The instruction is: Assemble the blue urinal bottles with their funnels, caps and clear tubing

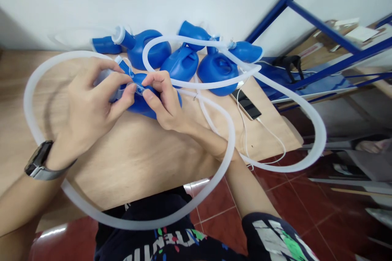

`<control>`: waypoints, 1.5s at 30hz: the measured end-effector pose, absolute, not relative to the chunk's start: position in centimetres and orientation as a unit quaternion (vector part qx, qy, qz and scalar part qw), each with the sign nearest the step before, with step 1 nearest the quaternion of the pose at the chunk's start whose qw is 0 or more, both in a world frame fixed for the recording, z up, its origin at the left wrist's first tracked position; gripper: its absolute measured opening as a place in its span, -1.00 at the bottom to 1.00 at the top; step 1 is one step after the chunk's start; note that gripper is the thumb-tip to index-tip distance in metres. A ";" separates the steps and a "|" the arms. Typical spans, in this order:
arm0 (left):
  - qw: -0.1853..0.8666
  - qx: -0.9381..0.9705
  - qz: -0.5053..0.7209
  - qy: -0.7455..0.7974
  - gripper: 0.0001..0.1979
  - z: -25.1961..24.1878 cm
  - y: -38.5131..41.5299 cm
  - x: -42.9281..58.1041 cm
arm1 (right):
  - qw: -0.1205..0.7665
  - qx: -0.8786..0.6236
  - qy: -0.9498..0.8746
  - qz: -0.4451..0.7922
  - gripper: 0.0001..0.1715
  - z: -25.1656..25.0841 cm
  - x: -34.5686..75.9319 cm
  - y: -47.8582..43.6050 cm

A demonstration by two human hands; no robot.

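Note:
A blue plastic bottle (143,106) with a handle lies on the table under my hands. My left hand (94,98), a watch on its wrist, is closed with thumb and fingers on a translucent plastic strap (139,89) at the bottle's neck. Opposite it, my right hand (165,102) pinches the strap's other side with thumb and forefinger. Part of the neck and its clear cap is hidden behind my left fingers. A long white ribbed hose (229,138) loops around both arms and hangs over the table's front edge.
Against the wall stand several more blue bottles (180,65) with hoses and spouts. A phone (249,105) with a white cable lies at the table's right side. Beyond it rises a blue metal frame (324,26). At far right, another person's hand (372,145) shows.

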State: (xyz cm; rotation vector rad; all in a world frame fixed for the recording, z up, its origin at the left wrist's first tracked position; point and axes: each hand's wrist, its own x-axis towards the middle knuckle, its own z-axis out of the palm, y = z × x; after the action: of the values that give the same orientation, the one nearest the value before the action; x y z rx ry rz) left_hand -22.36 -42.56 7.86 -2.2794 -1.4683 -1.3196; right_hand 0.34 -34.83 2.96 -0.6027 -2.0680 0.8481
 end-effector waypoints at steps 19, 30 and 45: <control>0.112 -0.733 -0.414 -0.528 -0.72 5.5 -44.8 -21.1 | 0.370 -0.286 -0.830 0.304 -0.67 1.9 0.9 -35.0; 0.045 -0.849 -0.377 -0.368 -0.20 8.9 -42.6 -23.3 | 0.507 -0.200 -0.762 0.349 -0.39 3.6 0.8 -33.4; 0.043 -0.725 -0.551 -0.411 -0.01 6.4 -40.0 -26.1 | 0.373 -0.148 -0.836 0.374 0.54 3.7 -0.6 -31.2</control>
State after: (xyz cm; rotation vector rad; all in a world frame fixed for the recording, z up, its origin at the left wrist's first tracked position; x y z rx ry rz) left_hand -26.08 -40.02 6.40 -2.2180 -1.2583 -1.6845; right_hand -0.58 -31.20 3.72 -0.3801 -2.1413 0.9590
